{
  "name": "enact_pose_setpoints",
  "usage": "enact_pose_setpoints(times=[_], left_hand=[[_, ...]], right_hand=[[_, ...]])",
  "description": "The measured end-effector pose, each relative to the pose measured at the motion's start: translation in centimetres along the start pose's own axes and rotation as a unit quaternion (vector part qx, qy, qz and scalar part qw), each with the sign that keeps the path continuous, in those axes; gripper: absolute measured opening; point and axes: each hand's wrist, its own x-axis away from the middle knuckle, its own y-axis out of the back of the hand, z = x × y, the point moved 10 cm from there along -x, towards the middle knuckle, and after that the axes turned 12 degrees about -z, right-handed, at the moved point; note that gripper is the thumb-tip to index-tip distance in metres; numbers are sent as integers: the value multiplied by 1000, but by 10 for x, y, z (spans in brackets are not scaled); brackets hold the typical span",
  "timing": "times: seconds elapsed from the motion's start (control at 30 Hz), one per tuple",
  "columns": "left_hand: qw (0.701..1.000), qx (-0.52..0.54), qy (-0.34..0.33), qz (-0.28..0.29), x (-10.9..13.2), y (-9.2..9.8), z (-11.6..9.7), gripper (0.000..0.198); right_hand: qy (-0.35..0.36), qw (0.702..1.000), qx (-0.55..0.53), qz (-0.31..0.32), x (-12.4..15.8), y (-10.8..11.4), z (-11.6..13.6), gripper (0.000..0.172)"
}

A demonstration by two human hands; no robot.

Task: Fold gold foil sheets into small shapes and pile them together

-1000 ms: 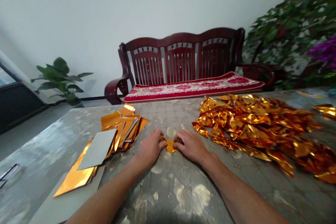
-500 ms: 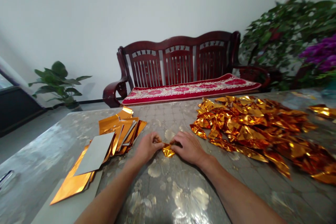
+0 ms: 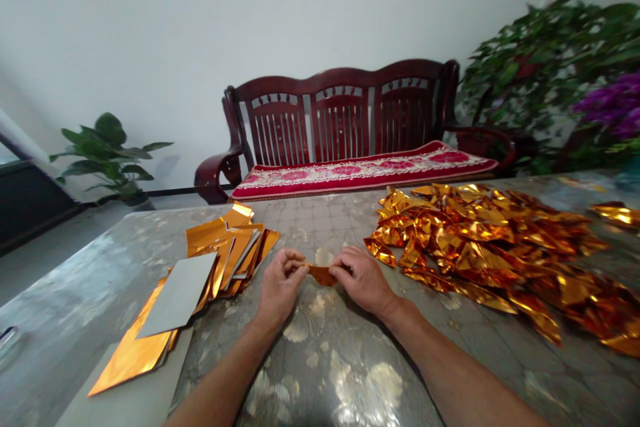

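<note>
A small piece of folded gold foil paper (image 3: 323,275) is stretched between my two hands above the middle of the table. My left hand (image 3: 283,283) pinches its left end between thumb and fingers. The right end is pinched by my right hand (image 3: 361,277). Left of my hands lie loose gold foil sheets (image 3: 227,250), overlapping, with a grey-backed sheet (image 3: 180,293) face up on the near part. To the right spreads a large heap of folded gold foil pieces (image 3: 480,233).
The patterned table (image 3: 310,220) has a pen-like object (image 3: 7,337) at its left edge. Beyond it stands a dark red wooden bench (image 3: 340,127) with a red and white cushion (image 3: 360,170). Potted plants (image 3: 107,157) flank it on both sides.
The foil between my hands has turned from a pointed, bright shape to a flatter, darker strip. My hands have moved slightly apart and upward.
</note>
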Motion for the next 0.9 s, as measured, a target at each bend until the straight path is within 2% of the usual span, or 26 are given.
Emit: enact_pose_setpoints(times=[0.1,0.2,0.3,0.43,0.57,0.63,0.7,0.77,0.9], left_hand=[[999,23,29,23,3,-7,8,29],[999,25,38,29,4,-10,12,25],[996,73,51,7,1,-8,13,25],[981,159,107,-23,0,-8,17,39],[961,208,167,-70,3,-8,23,52],[948,234,200,-74,6,-10,26,55],[928,276,242,-64,8,-13,30,53],[891,343,297,-24,14,-22,31,43],[766,470,425,110,39,-49,22,12]], right_hand=[[18,999,9,-29,0,6,5,14],[27,999,6,-32,0,6,8,13],[-9,999,-42,-4,1,-1,2,10],[-78,993,-93,3,3,-7,-9,12],[-65,994,-82,-28,5,-2,3,13],[-37,995,-90,-6,7,-4,17,18],[-21,992,-122,28,10,-10,29,28],[-37,987,-153,21,10,-10,30,32],[-101,975,-182,-71,3,2,13,24]])
